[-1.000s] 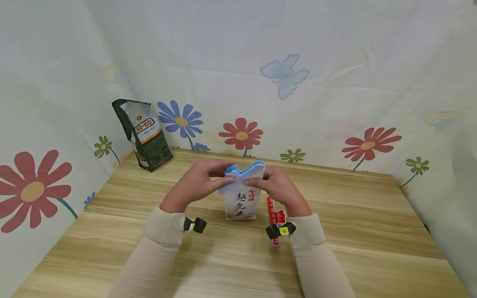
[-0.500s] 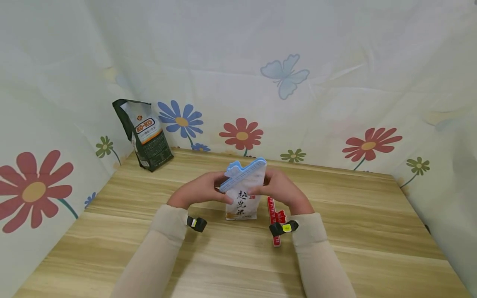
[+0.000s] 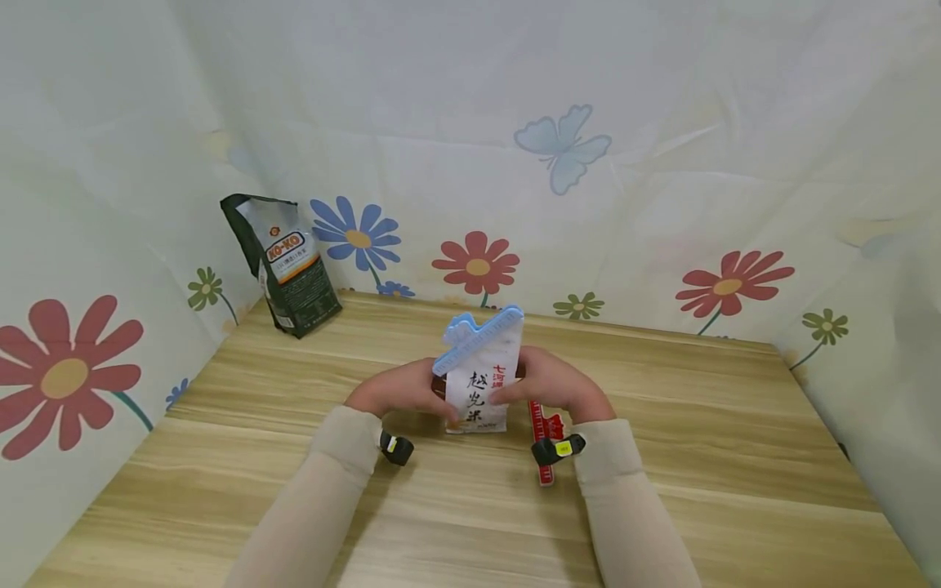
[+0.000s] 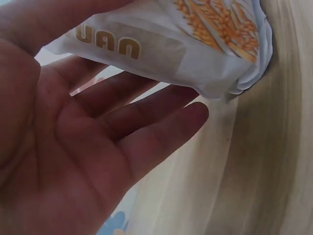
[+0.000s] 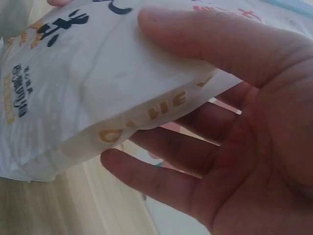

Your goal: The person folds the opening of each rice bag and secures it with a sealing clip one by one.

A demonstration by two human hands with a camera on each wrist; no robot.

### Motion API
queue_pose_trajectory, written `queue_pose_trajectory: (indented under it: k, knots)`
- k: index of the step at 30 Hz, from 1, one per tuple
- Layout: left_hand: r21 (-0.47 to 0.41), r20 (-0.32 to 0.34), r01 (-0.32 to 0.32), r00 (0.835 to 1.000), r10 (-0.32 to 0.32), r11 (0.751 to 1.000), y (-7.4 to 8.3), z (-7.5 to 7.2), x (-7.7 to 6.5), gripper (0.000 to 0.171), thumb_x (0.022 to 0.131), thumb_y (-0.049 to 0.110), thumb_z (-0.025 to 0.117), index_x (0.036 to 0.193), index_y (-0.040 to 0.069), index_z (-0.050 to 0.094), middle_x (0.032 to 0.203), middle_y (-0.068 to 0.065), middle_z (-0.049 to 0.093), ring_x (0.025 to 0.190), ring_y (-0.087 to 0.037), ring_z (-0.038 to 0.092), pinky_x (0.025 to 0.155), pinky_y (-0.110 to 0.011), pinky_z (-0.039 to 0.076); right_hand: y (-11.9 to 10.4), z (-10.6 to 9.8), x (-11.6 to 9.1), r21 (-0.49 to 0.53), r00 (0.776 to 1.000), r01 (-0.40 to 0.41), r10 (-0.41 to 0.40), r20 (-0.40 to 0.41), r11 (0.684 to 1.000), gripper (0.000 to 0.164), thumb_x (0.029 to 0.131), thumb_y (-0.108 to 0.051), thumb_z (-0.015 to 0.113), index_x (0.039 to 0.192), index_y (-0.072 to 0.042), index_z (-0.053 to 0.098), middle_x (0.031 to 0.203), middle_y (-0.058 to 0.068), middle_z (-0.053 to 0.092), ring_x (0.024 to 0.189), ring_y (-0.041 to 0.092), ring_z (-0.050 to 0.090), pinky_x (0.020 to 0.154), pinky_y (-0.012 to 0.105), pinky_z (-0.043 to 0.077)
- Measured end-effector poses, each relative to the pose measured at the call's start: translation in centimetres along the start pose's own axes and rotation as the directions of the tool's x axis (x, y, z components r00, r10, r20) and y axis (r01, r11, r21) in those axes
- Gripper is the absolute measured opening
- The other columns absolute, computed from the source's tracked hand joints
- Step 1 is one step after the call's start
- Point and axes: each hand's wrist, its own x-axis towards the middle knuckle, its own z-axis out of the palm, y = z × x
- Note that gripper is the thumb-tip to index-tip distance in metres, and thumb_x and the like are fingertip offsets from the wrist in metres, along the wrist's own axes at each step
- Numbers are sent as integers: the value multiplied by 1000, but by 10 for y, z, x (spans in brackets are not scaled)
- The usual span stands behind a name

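A small white rice bag [image 3: 476, 388] stands upright on the table between both hands. A light-blue bag clip [image 3: 481, 339] sits slanted across its top, with the right end higher. My left hand [image 3: 403, 390] holds the bag's left side, thumb on the front and fingers behind; in the left wrist view those fingers [image 4: 161, 142] spread along the bag's side panel. On the opposite side, my right hand [image 3: 562, 385] holds the bag likewise, its thumb [image 5: 181, 34] pressed on the printed front. Beneath the right wrist lies a red bag clip [image 3: 540, 420], partly covered by the wrist camera.
A dark green and silver KO-KO bag [image 3: 294, 269] stands at the table's back left corner, its top folded leftward. Flower-printed cloth [image 3: 625, 204] hangs behind and beside the wooden table [image 3: 720, 457].
Both hands have slid from the blue clip at the top down to the bag's sides, the left hand lowest. The blue clip now shows fully. The bag's base has stayed in place.
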Motion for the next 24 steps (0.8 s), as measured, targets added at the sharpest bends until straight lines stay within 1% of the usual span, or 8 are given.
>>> queue_pose_trajectory:
  k: [4,8,12,15,19,20,22,24]
  knots:
    - [39,-34,10,999,-9,999,-3,0,0,55,75,18,83,123,12,56,112,-3,66,99,-17,63,89,-32,51,2,2,1,2,998,7,-7,-59,1000,36,79,-29,81,110,-16,67,102,1,72,90,17,67,83,33,54]
    - [44,-52,5,999,-2,999,-5,-3,-1,49,77,25,81,120,15,59,109,-1,68,97,-17,64,88,-31,52,4,5,4,54,993,9,-2,-121,999,37,79,-29,80,112,-16,66,104,2,71,93,20,66,85,34,53]
    - [23,-87,-55,995,57,998,-8,-9,-1,46,84,24,75,125,12,57,113,-4,67,101,-18,64,89,-32,53,6,9,9,168,979,-6,40,-202,986,42,82,-30,78,119,-18,63,111,4,69,98,21,65,86,35,54]
    - [-36,-125,-94,988,89,995,-10,-14,-2,47,91,21,68,132,7,52,119,-11,66,107,-21,64,91,-35,54,6,14,15,303,957,16,73,-279,953,46,85,-28,76,126,-17,59,116,7,69,97,21,67,83,35,56]
    - [-124,-179,-86,982,63,989,-11,-22,-7,49,94,24,64,137,7,47,122,-16,64,107,-22,65,89,-38,55,2,24,25,458,917,97,99,-387,884,48,87,-22,73,131,-12,57,121,14,66,95,18,68,82,33,57]
    - [-141,-194,-82,980,53,987,-12,-24,-8,49,95,25,63,138,8,47,122,-16,64,105,-22,65,88,-38,56,1,27,27,483,907,124,98,-409,866,49,87,-19,73,133,-11,56,123,16,65,96,17,68,83,32,56]
    - [-171,-214,-78,976,40,982,-12,-28,-12,51,95,27,62,139,7,46,121,-19,64,103,-21,66,86,-39,56,-2,35,31,511,893,156,101,-439,846,50,88,-16,72,135,-10,55,126,16,63,100,16,66,85,31,56]
    - [-195,-246,-56,969,7,979,-13,-32,-16,50,95,28,63,138,7,47,120,-19,64,100,-21,66,84,-39,57,-5,43,35,527,889,172,99,-446,832,52,89,-13,70,137,-11,52,130,16,61,102,17,64,86,32,56]
